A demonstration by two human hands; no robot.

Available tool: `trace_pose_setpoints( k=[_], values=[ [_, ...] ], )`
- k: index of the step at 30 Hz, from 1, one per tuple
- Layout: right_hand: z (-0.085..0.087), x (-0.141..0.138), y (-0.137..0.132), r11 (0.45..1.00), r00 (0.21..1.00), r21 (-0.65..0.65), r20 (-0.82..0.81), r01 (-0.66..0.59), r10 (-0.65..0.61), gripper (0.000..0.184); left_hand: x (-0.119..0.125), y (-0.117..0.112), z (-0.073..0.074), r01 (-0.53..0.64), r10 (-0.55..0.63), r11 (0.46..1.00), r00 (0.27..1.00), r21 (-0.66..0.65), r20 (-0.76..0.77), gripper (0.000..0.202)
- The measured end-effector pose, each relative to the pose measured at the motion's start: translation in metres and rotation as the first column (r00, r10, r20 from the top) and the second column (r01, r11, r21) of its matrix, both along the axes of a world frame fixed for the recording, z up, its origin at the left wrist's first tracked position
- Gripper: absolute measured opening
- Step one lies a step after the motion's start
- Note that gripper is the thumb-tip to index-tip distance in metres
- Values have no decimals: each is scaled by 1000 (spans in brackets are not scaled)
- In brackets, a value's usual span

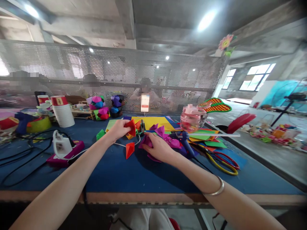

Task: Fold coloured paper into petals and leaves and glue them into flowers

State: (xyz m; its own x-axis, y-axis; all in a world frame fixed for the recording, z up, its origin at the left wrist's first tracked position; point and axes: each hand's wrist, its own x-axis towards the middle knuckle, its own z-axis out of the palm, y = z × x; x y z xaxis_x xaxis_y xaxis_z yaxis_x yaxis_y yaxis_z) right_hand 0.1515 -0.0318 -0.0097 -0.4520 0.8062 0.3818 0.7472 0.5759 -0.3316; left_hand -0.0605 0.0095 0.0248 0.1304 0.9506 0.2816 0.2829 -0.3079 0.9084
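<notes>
My left hand pinches a folded orange paper piece above the blue table. On the tabletop just below it lies another orange folded paper piece. My right hand rests over purple folded papers, its fingers bent and partly hidden; whether it grips one I cannot make out. More purple folded pieces lie just beyond it. A blue glue gun lies to the right of that hand. Near the left wrist is a green folded paper.
Scissors with yellow and red handles lie right, by coloured paper sheets and a pink bottle. A purple power strip with cables and stacked paper cups stand left. Paper balls sit before a perforated metal screen.
</notes>
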Motion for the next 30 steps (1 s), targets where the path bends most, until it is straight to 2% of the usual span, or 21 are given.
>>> trace_pose_setpoints(
  k=[4,7,10,13,17,21,26,28,30],
  values=[
    [0,0,4,997,1000,72,-28,13,-11,42,1,0,0,13,-14,1000,1000,-23,-22,15],
    [4,5,10,987,992,155,-121,39,-20,34,2,0,-2,24,-25,999,999,-38,-44,14],
    [10,7,9,981,973,193,-227,10,35,27,4,0,-4,25,-29,999,997,-44,-78,12],
    [14,5,2,980,953,190,-281,-61,113,28,6,0,-8,31,-36,999,988,-37,-147,9],
    [13,1,-6,986,938,78,-304,-148,165,35,10,-2,-14,53,-5,988,948,143,-317,13],
    [11,0,-7,992,936,-8,-331,-128,119,35,17,-10,-16,108,26,954,900,279,-436,17],
    [9,3,-2,997,933,0,-353,-80,75,28,27,-24,-13,195,-58,942,896,273,-439,17],
    [9,5,1,999,938,26,-343,-46,52,24,28,-25,-10,255,-162,945,909,203,-383,18],
    [9,8,6,999,934,48,-358,14,4,22,26,-24,-5,306,-265,944,926,124,-271,29]
  ],
)
